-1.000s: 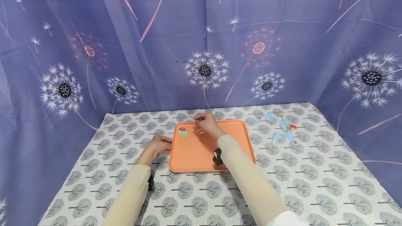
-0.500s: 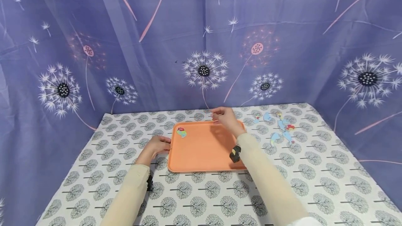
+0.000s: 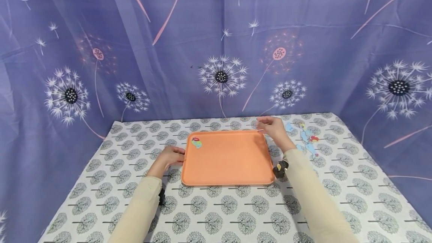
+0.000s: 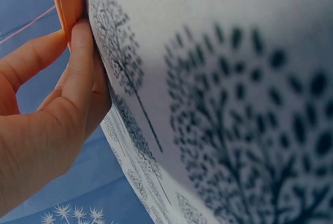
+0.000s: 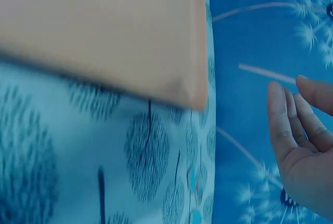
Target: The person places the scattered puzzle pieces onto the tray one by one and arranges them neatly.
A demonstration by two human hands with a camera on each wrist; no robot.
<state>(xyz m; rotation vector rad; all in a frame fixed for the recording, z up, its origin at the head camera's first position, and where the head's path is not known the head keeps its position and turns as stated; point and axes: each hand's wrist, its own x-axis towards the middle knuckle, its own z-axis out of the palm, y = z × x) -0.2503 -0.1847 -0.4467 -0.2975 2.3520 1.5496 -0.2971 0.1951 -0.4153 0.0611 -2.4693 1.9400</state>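
The head view looks forward and down; nearer wrist views apparently share its tray (image 3: pixel 229 160).

Left arm: here it comes, the left forearm (image 3: pixel 137 209) in its cream sleeve, slanting in from the near left of the orange tray (image 3: pixel 227 158).
Left wrist: bare past the cuff, just outside the tray's left side.
Left hand: the left hand (image 3: pixel 170 155) has the tray's left edge, thumb (image 4: pixel 31 60) and fingers (image 4: pixel 80 62) pinching it!
Right arm: the right forearm (image 3: pixel 314 196), cream-sleeved too, slants inward from the tray's near right.
Right wrist: just outside the tray's right side.
Right hand: the right hand (image 3: pixel 274 128) hovers at the tray's far right corner, fingers loosely bent, thumb apart.
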